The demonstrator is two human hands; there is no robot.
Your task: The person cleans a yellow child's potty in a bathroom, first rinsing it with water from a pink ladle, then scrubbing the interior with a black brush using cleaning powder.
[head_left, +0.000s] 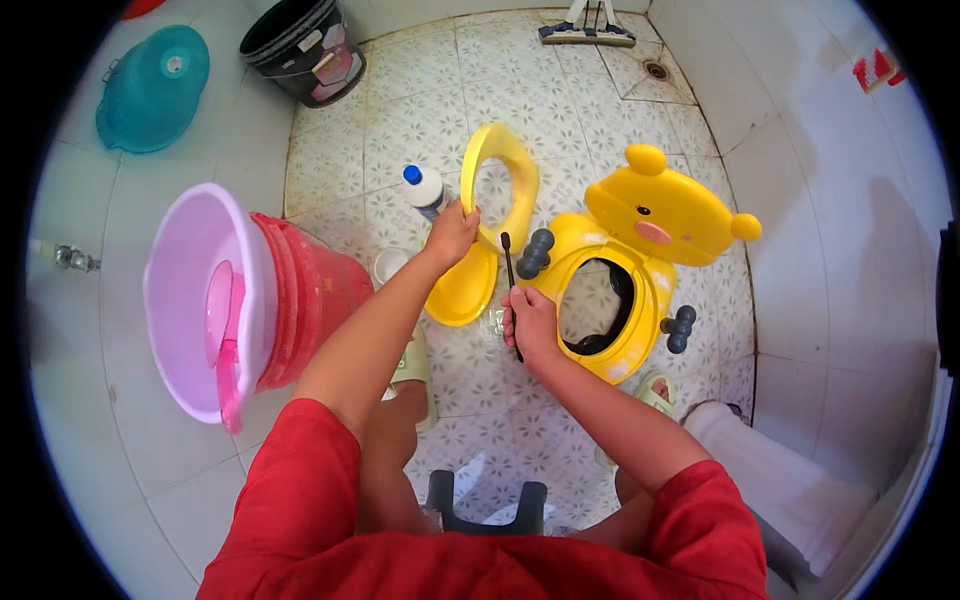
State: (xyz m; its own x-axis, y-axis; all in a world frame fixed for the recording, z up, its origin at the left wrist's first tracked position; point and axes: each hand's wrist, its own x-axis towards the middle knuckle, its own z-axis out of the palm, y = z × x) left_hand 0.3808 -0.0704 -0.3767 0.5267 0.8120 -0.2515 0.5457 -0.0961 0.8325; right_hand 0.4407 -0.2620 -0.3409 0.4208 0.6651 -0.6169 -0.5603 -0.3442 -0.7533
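My left hand [453, 238] is closed around the lower left side of a yellow ring-shaped potty seat [521, 195], which is tilted up off the floor. Closed in my right hand [531, 322] is a thin black toothbrush [508, 262], its head pointing up near the seat's lower edge. Just right of it stands a yellow child's potty [622, 362] with dark grey handles and its animal-face lid [670, 215] raised. Partly behind my left hand lies a yellow oval piece [465, 290]. A white bottle [427, 188] with a blue cap stands beside that hand.
At left, a lilac basin [165, 300] with a pink dipper [230, 380] rests on a red bucket [310, 300]. A white cup [389, 264] is by my left forearm. Farther off are a black bucket [305, 55], a mop [587, 35] and a floor drain [656, 70].
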